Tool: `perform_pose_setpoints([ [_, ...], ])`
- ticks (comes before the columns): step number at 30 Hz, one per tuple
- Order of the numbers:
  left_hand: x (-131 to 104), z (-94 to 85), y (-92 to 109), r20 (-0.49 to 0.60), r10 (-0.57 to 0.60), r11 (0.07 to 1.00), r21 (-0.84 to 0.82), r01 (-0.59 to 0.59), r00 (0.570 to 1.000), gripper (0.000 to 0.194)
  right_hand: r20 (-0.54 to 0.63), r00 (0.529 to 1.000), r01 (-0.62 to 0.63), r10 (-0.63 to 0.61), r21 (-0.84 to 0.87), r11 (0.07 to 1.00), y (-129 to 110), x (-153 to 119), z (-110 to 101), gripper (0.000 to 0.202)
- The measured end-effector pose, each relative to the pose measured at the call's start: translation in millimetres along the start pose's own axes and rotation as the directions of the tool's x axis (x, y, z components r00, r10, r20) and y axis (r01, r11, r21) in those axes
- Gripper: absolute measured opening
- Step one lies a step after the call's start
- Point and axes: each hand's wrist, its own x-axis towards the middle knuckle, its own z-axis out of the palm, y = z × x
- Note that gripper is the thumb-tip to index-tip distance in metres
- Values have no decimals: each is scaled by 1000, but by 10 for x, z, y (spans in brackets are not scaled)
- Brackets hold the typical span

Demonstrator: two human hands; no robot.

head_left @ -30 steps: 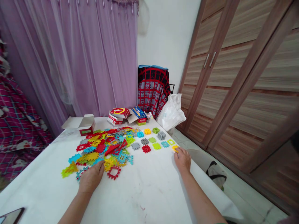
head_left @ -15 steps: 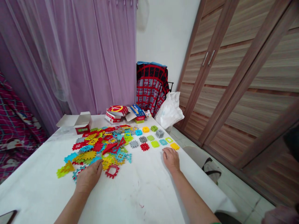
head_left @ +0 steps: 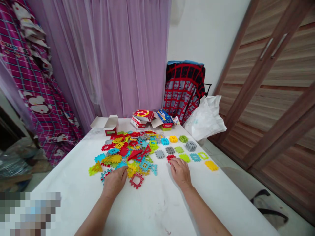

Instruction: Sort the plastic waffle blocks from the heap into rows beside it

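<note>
My left hand (head_left: 116, 180), fingers curled closed, rests at the near edge of a heap of colourful plastic interlocking pieces (head_left: 124, 150). Whatever it may hold is hidden. Just right of it lies a red square piece with a round hole (head_left: 136, 186). My right hand (head_left: 180, 172) is low over the table, its fingers somewhat apart. Its fingertips are at a red toothed piece (head_left: 170, 157), partly covering it; I cannot tell whether they touch. Beyond and beside it are a dark grey piece (head_left: 170, 150), a lime square (head_left: 184, 158), a blue piece (head_left: 195, 157) and a yellow piece (head_left: 211, 165).
At the back of the white table (head_left: 152, 213) stand an opened red box (head_left: 111, 131), a red and white box (head_left: 142, 118) and a blue box (head_left: 164, 117). A white plastic bag (head_left: 205, 118) is at the right edge. Wooden wardrobe doors (head_left: 275, 98) rise on the right.
The view has turned left. My right hand has moved left along the table, from near the yellow piece to the red toothed piece. My left hand stays closed by the heap.
</note>
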Motion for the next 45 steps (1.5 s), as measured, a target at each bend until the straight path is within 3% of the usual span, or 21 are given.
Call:
perform_pose_setpoints([
  [7, 9, 36, -10, -10, -2, 1000, -24, 2, 1000, 34, -5, 999, 52, -52, 123, 991, -291, 234, 267, 30],
  [13, -40, 122, -93, -70, 27, 996, -86, -33, 997, 34, -26, 1000, 22, -16, 225, 974, -370, 317, 360, 30],
  [15, -94, 149, -90, -185, 107, 980, -147, -135, 977, 33, -18, 1000, 3, 2, 256, 967, -386, 315, 347, 29],
  [17, -144, 165, -51, -295, 267, 929, -174, -326, 917, 31, -6, 1000, 14, -12, 289, 957, -423, 312, 310, 25],
  [19, -172, 174, 8, -303, 430, 862, -141, -487, 850, 39, 26, 996, 67, -80, 330, 942, -491, 314, 258, 19],
  [21, -174, 184, 57, -243, 515, 830, -97, -549, 822, 55, 74, 984, 121, -159, 367, 922, -580, 321, 209, 18],
  [24, -148, 216, 75, -166, 521, 839, -76, -538, 837, 59, 150, 967, 137, -207, 382, 914, -703, 329, 172, 31],
  [27, -103, 271, 43, -187, 490, 857, -77, -510, 852, 46, 209, 955, 123, -211, 368, 922, -765, 329, 187, 40],
  [31, -4, 344, 9, -291, 433, 881, -63, -468, 853, 37, 246, 943, 132, -223, 338, 932, -784, 320, 232, 33],
  [37, 108, 354, 16, -320, 339, 923, -67, -378, 885, 37, 189, 959, 129, -211, 373, 919, -764, 322, 258, 21],
  [40, 100, 305, 53, -362, 314, 927, -84, -367, 877, 36, 175, 982, -18, -71, 459, 888, -716, 367, 243, 19],
  [42, 105, 252, 114, -380, 285, 924, -136, -358, 880, 34, 248, 962, -241, 117, 563, 791, -695, 421, 219, 24],
  [45, 164, 156, 267, -365, 201, 887, -326, -327, 909, 33, 499, 812, -584, 303, 678, 447, -701, 513, 166, 42],
])
